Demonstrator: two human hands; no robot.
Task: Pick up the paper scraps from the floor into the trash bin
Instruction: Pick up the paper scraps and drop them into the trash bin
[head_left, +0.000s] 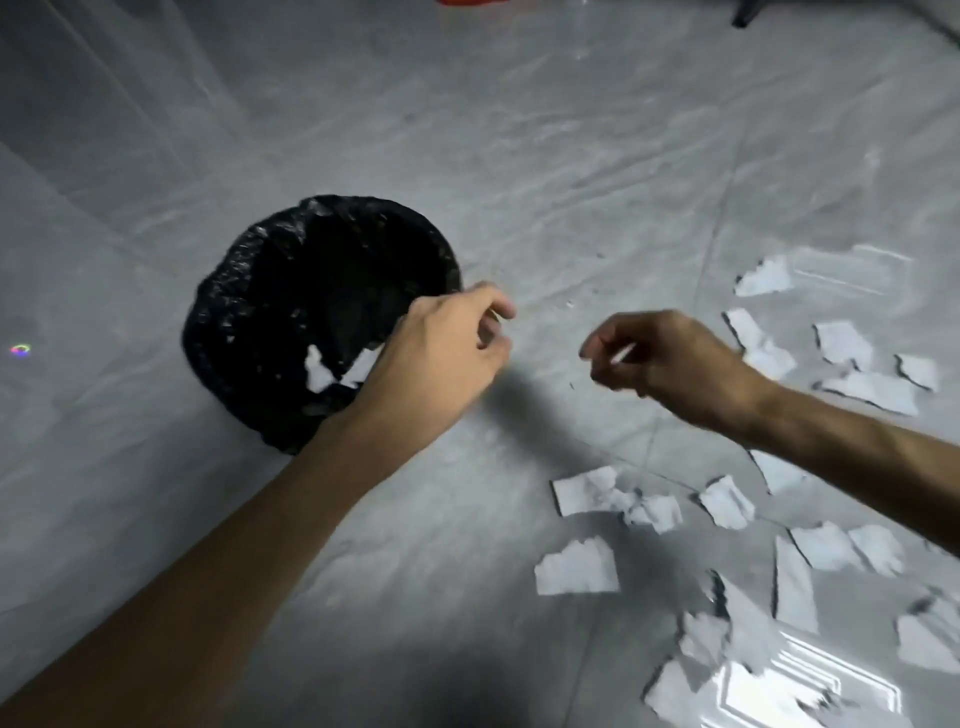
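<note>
A round trash bin (249, 291) lined with a black bag stands on the floor at centre left. White scraps (319, 370) lie inside it. My left hand (447, 353) hovers at the bin's right rim, fingers curled, with nothing visible in it. To the right of the bin, my right hand (670, 358) is above the floor and pinches a thin white paper scrap (622, 354) between thumb and fingers. Several torn white paper scraps (579, 567) lie scattered on the floor at the right and lower right.
The floor is glossy grey tile (519, 156) with bright glare patches at lower right. A red object (467, 2) and a dark leg (745, 13) show at the top edge, far from the hands.
</note>
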